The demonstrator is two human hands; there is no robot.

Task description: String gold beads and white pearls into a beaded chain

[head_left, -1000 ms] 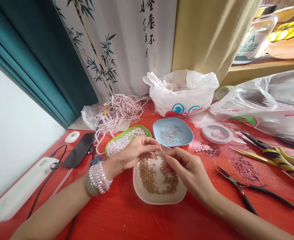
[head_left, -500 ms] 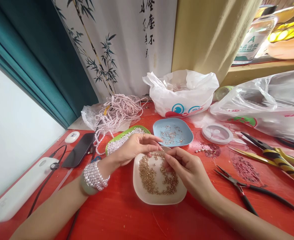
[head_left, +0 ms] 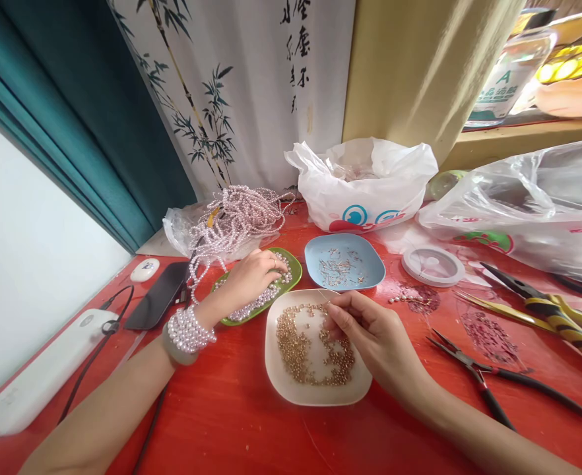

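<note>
My left hand (head_left: 258, 274) is over the green tray (head_left: 295, 269), its bent fingers close together with the tips down among the pearl beads (head_left: 254, 307). Whatever lies between those fingertips is hidden. Pearl strands (head_left: 189, 333) wrap around my left wrist. My right hand (head_left: 370, 326) pinches a thin metal pin (head_left: 323, 295) between thumb and forefinger, above the right side of a white tray (head_left: 284, 390). Small gold beads (head_left: 291, 343) are spread in that tray. Behind it, the blue tray (head_left: 313, 251) contains several loose metal pins (head_left: 338, 272).
Pliers (head_left: 469, 366), gold tweezers (head_left: 509, 310) and yellow-black-handled pliers (head_left: 538, 303) lie at right. Beaded pins (head_left: 410, 299) sit near a round lid (head_left: 432, 266). Pearl strands (head_left: 244, 214) and plastic bags (head_left: 365, 191) are at the back. A phone (head_left: 157, 297) and power bank (head_left: 48, 369) lie left.
My left hand has left the pin near my right fingers and moved left, down onto the pearl beads in the green tray. The right hand stays in place with the pin.
</note>
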